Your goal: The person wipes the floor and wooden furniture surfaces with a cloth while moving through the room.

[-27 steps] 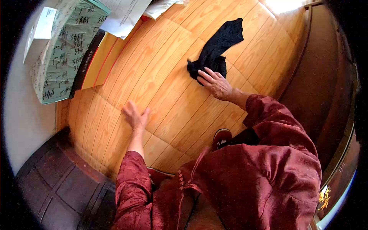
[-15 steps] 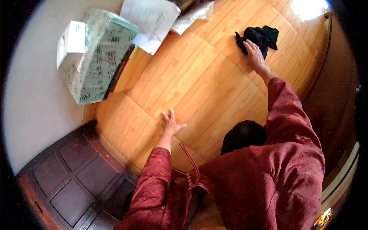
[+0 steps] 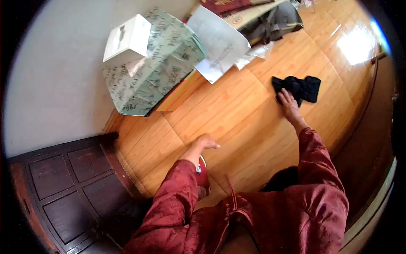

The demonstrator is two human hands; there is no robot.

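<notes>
On the wood-patterned floor lies a bunched black cloth (image 3: pixel 311 89). My right hand (image 3: pixel 289 105) grips it at its near left side, fingers pressed on the fabric and thumb hidden. Further left, my left hand (image 3: pixel 207 142) hangs over the floor with its thumb stretched out. I see nothing in it, and most of its fingers are turned out of view. Partly covered by my left forearm is a red rounded item (image 3: pixel 203 174) with a pale rim, perhaps a shoe.
Against the wall stands a box wrapped in pale green printed paper (image 3: pixel 156 63), topped by a white box (image 3: pixel 127 38). White paper sheets (image 3: pixel 222 46) and a dark bag (image 3: pixel 281 21) lie beyond. Dark panelled wood furniture (image 3: pixel 67 169) is at left, more dark wood (image 3: pixel 368 156) at right.
The black cloth has slid nearer to me over the floor under my right hand. My left hand has turned from spread fingers to thumb outward. The view has shifted, showing the bag and red item.
</notes>
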